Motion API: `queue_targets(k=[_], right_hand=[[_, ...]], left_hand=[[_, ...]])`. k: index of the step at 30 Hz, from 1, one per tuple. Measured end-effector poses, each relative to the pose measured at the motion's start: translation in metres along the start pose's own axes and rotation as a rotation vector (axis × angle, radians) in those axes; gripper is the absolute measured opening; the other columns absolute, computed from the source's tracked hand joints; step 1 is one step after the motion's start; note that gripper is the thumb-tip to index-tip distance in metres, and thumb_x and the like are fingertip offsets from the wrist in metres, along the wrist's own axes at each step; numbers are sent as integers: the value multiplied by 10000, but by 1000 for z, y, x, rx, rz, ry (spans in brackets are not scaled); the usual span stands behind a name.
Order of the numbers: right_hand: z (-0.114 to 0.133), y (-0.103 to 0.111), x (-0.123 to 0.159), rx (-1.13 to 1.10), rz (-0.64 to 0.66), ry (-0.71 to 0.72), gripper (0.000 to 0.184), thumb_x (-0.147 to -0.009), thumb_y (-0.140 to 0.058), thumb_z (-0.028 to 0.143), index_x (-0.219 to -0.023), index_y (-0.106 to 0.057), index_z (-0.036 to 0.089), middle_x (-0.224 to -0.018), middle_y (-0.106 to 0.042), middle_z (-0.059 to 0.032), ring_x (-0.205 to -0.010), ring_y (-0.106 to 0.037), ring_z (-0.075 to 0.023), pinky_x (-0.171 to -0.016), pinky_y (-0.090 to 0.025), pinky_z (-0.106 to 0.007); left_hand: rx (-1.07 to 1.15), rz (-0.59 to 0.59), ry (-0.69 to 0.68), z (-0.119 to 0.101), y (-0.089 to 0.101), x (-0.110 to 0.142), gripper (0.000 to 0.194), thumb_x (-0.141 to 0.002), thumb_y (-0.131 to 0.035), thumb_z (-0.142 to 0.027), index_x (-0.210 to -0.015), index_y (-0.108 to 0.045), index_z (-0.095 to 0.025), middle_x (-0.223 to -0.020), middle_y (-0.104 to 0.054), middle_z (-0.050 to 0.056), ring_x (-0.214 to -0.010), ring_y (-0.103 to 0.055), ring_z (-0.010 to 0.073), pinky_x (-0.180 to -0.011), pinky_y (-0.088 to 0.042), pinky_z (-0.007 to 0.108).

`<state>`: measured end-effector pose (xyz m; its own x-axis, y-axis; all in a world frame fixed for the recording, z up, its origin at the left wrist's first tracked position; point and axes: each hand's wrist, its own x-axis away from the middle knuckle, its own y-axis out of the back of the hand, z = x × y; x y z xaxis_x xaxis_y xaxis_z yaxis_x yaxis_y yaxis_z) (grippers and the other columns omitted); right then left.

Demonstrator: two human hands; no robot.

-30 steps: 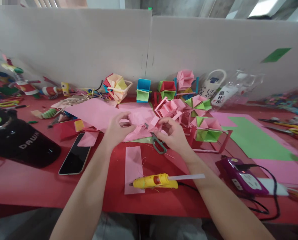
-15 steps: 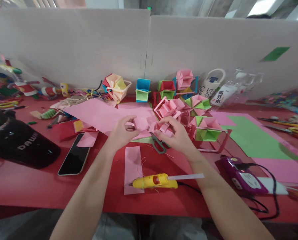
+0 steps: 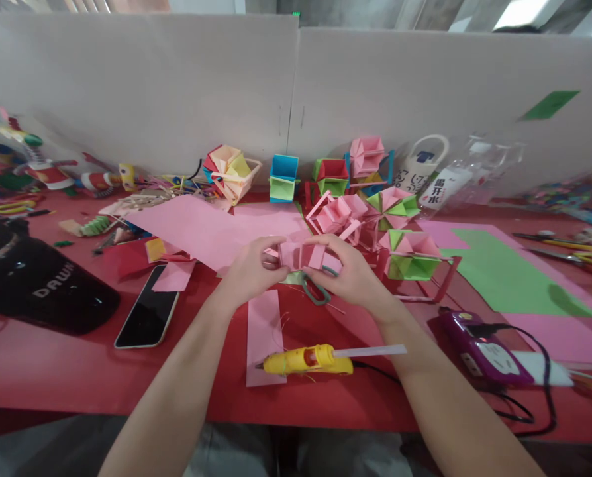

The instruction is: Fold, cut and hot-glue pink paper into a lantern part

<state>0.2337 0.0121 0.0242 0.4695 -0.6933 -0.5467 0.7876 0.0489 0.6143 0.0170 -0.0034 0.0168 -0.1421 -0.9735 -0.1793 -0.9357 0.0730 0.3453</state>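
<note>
Between thumb and fingers, my left hand [image 3: 253, 270] pinches a folded pink paper piece [image 3: 291, 256]. My right hand [image 3: 344, 270] is closed on another folded pink paper piece [image 3: 314, 256], its box-like side facing left. The two pieces are side by side; whether they touch I cannot make out. Just below my right fingers lie scissors [image 3: 316, 291], only their grey-green handles showing. Nearer me, a yellow hot glue gun [image 3: 306, 361] rests with its nozzle over a pink paper strip [image 3: 265, 311], a white glue stick poking out of its back.
Folded paper wheels [image 3: 393, 209] and a pink-green one on a stand [image 3: 414, 255] sit at right. A phone [image 3: 149, 311] and black cup [image 3: 62, 291] are at left, a purple power strip [image 3: 485, 348] at right. A white partition [image 3: 177, 86] closes off the back.
Both hands have drawn closer together, bringing the two folded pink pieces side by side. The pieces are turned more upright. The glue gun and scissors have stayed put.
</note>
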Motion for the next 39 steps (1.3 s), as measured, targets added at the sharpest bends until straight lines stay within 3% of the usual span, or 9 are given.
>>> queue_targets(k=[8,17,22,29,39], right_hand=[[-2,-8,0,-135,60,-97,567,-846,-713,371,-1368,-515,271,-1394,-574,-91,-1276,-560,-274,-1069,-468,-450],[-13,-10,2,-26,94,-74,662,-809,-753,390,-1420,-517,293,-1442,-555,-76,-1337,-512,-300,-1133,-406,-492],[-14,-7,3,26,81,-31,621,-824,-735,336,-1408,-527,290,-1422,-571,-82,-1323,-526,-294,-1120,-419,-494],[-6,-1,2,-91,-10,-139,549,-792,-760,343,-1290,-552,240,-1257,-649,-95,-1118,-653,-261,-937,-559,-413],[0,-3,0,-22,41,-24,521,-776,-784,308,-1257,-595,241,-1249,-654,-98,-1163,-623,-278,-1021,-491,-455]], left_hand=[[116,35,41,-9,1,1,561,-705,-745,-229,-1242,-609,-142,-991,-702,79,-798,-690,174,-710,-561,284],[120,73,38,-11,3,1,519,-706,-725,-197,-1213,-624,-147,-1019,-712,80,-835,-691,177,-689,-552,256],[102,75,21,-6,2,0,526,-714,-729,-213,-1224,-624,-143,-1142,-684,103,-821,-683,161,-713,-557,264],[58,85,5,-2,1,-1,481,-719,-702,-180,-1197,-651,-162,-1206,-653,97,-824,-684,153,-720,-568,263],[95,144,4,1,-2,1,575,-694,-674,-113,-1267,-620,-141,-1158,-690,113,-850,-703,175,-739,-575,273]])
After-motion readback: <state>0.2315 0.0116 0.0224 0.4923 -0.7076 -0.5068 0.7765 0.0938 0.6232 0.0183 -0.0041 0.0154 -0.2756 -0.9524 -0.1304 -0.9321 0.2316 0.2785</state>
